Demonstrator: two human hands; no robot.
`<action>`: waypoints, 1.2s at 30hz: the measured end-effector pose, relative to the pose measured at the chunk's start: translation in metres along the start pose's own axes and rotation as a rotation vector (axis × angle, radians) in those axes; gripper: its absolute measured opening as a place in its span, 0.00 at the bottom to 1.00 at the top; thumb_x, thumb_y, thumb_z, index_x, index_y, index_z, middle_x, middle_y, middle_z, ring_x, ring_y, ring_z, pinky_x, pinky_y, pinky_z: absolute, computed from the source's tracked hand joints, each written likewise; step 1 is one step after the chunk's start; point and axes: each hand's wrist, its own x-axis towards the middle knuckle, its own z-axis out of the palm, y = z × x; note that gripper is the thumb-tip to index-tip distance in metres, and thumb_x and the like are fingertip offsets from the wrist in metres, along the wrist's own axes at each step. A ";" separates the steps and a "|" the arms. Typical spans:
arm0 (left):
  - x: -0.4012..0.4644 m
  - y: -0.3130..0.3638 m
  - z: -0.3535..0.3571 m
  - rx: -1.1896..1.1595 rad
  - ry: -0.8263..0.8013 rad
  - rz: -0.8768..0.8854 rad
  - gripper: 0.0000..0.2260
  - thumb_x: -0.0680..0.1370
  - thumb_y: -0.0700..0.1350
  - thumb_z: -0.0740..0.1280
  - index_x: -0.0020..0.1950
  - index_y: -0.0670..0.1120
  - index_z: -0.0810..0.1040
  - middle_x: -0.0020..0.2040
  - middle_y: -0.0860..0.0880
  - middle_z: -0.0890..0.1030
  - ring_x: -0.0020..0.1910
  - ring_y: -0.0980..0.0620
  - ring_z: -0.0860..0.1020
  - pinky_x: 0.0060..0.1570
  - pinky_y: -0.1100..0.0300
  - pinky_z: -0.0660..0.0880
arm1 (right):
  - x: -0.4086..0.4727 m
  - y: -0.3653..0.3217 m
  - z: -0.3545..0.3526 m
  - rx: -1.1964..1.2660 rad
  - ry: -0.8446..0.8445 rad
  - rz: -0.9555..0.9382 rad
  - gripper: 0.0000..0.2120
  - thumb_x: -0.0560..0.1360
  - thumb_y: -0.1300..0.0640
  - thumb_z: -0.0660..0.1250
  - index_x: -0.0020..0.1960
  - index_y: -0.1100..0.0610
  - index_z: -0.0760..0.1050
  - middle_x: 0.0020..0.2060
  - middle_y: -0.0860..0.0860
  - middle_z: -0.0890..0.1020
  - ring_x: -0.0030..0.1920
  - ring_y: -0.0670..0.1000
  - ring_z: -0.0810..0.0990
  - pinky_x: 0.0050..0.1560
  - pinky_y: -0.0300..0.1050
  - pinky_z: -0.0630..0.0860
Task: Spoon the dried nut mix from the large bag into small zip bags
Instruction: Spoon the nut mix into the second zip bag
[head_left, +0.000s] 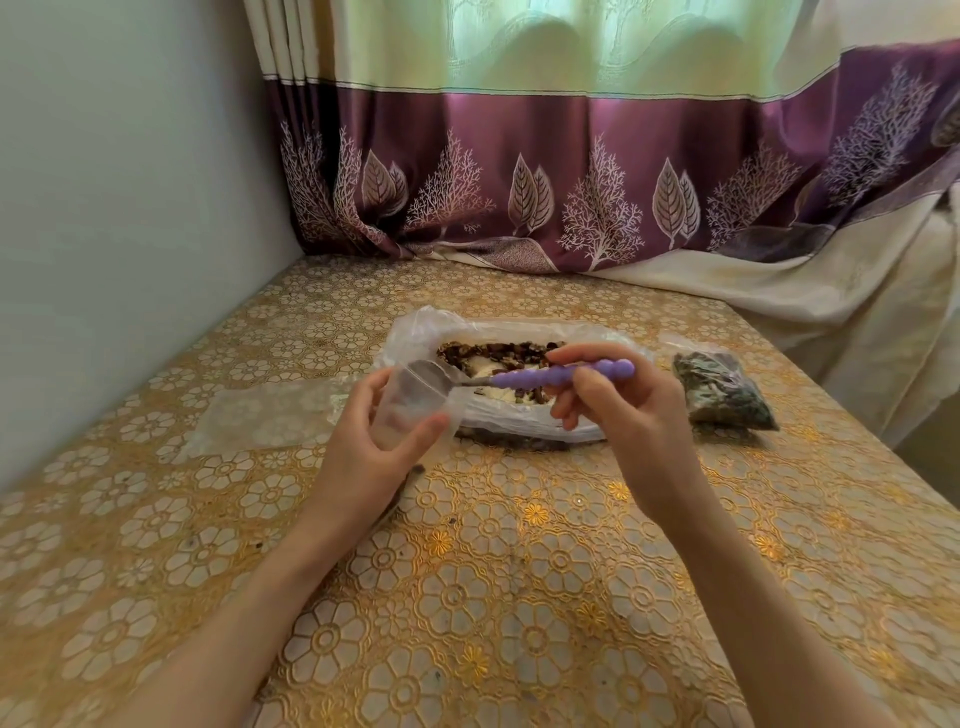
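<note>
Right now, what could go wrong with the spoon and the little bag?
The left hand holds the small zip bag open in the air, and its mouth looks narrow, so nuts could tip off the spoon onto the table. The right hand holds the spoon at the far end of its handle, so it might wobble. The large bag lies open, so a bump could spill the mix.

Worktop (519, 597): gold cloth with cream flower medallions. Spoon (563, 375): lilac beaded handle, silver neck. Large bag (519, 415): clear, holding brown and cream nut mix (498, 353). Filled zip bag (724, 389): dark green-brown contents. Curtain (571, 171): pale green above a plum band with white tree and leaf motifs.
</note>
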 end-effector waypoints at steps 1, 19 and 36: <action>0.000 -0.001 -0.001 0.005 0.004 0.000 0.24 0.65 0.61 0.71 0.58 0.62 0.69 0.55 0.56 0.77 0.46 0.56 0.81 0.32 0.64 0.78 | 0.001 0.000 -0.002 0.047 0.029 0.014 0.11 0.77 0.70 0.58 0.47 0.61 0.77 0.34 0.52 0.82 0.34 0.50 0.77 0.36 0.42 0.76; 0.002 -0.007 -0.003 0.132 0.009 0.026 0.32 0.61 0.71 0.68 0.62 0.63 0.65 0.55 0.66 0.74 0.56 0.62 0.75 0.48 0.65 0.76 | 0.014 0.041 -0.029 -0.469 0.579 0.056 0.13 0.79 0.55 0.62 0.39 0.55 0.78 0.34 0.45 0.83 0.26 0.41 0.79 0.30 0.36 0.77; 0.001 -0.004 0.001 0.146 -0.020 0.016 0.30 0.65 0.63 0.68 0.64 0.58 0.66 0.60 0.59 0.74 0.57 0.58 0.75 0.48 0.66 0.75 | 0.030 0.064 -0.030 -0.373 0.590 0.271 0.10 0.78 0.59 0.63 0.45 0.55 0.83 0.36 0.50 0.83 0.28 0.39 0.78 0.37 0.38 0.76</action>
